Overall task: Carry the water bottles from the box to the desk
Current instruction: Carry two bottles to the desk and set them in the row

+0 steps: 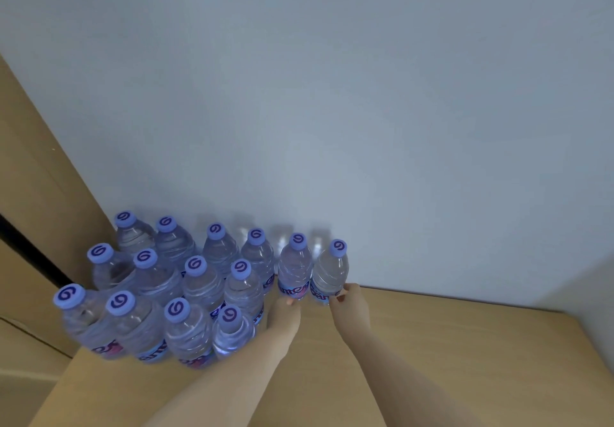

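Observation:
Several clear water bottles (pixel 202 280) with purple caps stand upright in rows on the wooden desk (pixel 465 360), against the white wall. At the right end of the back row stand two bottles side by side. My left hand (pixel 284 312) holds the lower part of the left one (pixel 295 265). My right hand (pixel 350 302) pinches the label of the rightmost bottle (pixel 330 269) with curled fingers. Both bottles stand on the desk. The box is not in view.
A white wall (pixel 365 111) rises right behind the bottles. A tan panel (pixel 36 167) with a dark gap stands at the left. The desk's left edge runs past the front bottles; bare wood stretches to the right of my hands.

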A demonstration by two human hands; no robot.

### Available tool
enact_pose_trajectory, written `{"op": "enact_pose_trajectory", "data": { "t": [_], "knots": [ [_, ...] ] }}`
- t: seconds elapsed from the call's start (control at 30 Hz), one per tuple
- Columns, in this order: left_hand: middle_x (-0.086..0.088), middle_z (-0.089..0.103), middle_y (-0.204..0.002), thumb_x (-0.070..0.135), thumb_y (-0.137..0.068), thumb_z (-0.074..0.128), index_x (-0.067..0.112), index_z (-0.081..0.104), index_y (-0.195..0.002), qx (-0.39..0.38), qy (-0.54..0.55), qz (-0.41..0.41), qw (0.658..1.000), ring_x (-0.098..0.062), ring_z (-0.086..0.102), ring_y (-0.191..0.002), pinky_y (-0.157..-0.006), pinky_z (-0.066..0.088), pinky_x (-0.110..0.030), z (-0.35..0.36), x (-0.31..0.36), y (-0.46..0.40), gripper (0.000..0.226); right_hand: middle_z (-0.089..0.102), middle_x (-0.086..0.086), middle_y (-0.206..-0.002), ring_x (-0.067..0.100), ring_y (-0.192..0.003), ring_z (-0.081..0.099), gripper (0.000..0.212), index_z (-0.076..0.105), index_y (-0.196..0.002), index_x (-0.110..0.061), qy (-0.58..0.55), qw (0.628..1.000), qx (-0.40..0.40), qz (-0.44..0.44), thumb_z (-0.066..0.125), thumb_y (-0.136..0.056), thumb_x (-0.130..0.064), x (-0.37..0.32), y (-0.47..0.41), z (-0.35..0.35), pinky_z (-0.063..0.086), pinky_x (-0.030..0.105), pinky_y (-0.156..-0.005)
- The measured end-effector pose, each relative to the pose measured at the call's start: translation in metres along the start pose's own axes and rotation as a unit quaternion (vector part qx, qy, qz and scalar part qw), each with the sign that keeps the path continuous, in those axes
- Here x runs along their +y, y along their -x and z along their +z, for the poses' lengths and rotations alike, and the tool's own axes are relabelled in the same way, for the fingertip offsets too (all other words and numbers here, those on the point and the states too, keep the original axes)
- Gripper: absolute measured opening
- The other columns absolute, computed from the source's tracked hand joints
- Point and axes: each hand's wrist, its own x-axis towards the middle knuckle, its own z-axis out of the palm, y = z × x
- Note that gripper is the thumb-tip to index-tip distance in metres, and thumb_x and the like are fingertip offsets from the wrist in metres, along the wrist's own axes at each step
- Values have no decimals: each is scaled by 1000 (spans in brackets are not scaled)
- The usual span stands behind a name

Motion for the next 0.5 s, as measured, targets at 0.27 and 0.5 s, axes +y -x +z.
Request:
{"op": "enact_pose_trajectory", "data": {
  "t": [0.27, 0.5],
  "knots": [
    [-6, 57, -81, 17, -94, 39, 15, 61, -94, -76, -173, 43, 981, -17, 48, -74, -63, 36, -24, -22, -33, 47, 22, 32, -6, -56, 9, -49, 29, 32, 31, -60, -22, 126, 988, -83, -16, 47, -87, -14, 22, 50, 18, 19, 19, -41],
    [1, 32, -62, 9, -89, 38, 20, 35, -66, -62, -195, 46, 978, -14, 31, -57, -52, 23, -25, -62, -60, 109, 26, 57, 3, -85, 19, -77, 53, 6, 54, -88, -17, 151, 969, -188, -46, 49, -87, -21, 28, 106, 31, 39, 24, -67]
  ]
}}
